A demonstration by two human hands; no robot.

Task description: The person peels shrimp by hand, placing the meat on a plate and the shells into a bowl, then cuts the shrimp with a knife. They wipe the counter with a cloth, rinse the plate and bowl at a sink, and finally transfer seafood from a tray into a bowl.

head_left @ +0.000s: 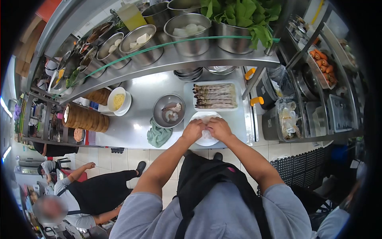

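Observation:
My left hand (193, 131) and my right hand (219, 128) meet over a white plate (199, 116) at the front of the steel counter. The fingers of both are closed and pinched together, and what they hold is hidden. Pale, translucent pieces (206, 135) lie on the plate below my fingers. Left of the plate, a steel bowl (158, 112) contains pieces that look like peeled shrimp (172, 115). Just behind the plate, a white tray (191, 92) carries a row of long greyish-brown pieces (215, 96), perhaps whole prawns.
A crumpled green cloth (158, 134) lies beside the bowl. Farther left are a white bowl of yellow shreds (118, 101) and bamboo steamers (85, 118). An overhead shelf (171, 63) bears steel pots and leafy greens (242, 18). Another person (91, 191) stands behind on the left.

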